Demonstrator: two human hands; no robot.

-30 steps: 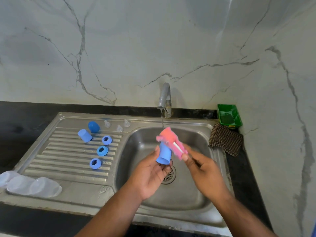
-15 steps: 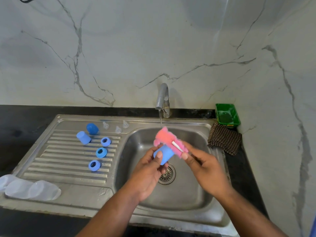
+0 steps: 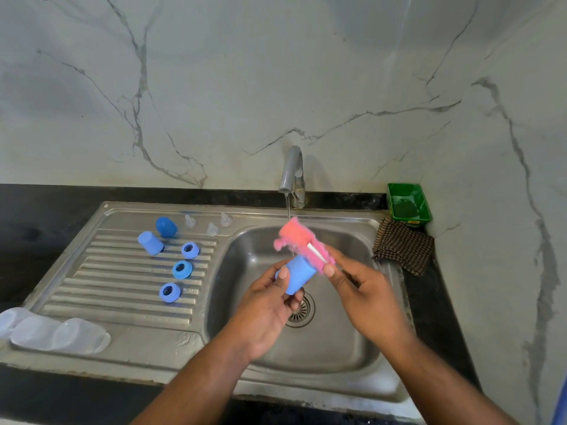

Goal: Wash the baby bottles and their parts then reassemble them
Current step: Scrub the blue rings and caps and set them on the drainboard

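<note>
Blue cap (image 3: 296, 274) is gripped by left hand (image 3: 267, 308), scrubbed with pink brush (image 3: 302, 240) held by right hand (image 3: 368, 299); washing seems unfinished, reassembly not begun.

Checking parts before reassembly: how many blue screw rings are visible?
3 blue plastic screw rings, in a diagonal row on the ribbed steel draining board: far one, middle, nearest. None looks hidden.

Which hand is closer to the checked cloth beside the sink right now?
Right. The right hand, gripping the pink brush, is just left of the checked cloth; the left hand, holding the blue cap, sits farther left over the drain.
</note>
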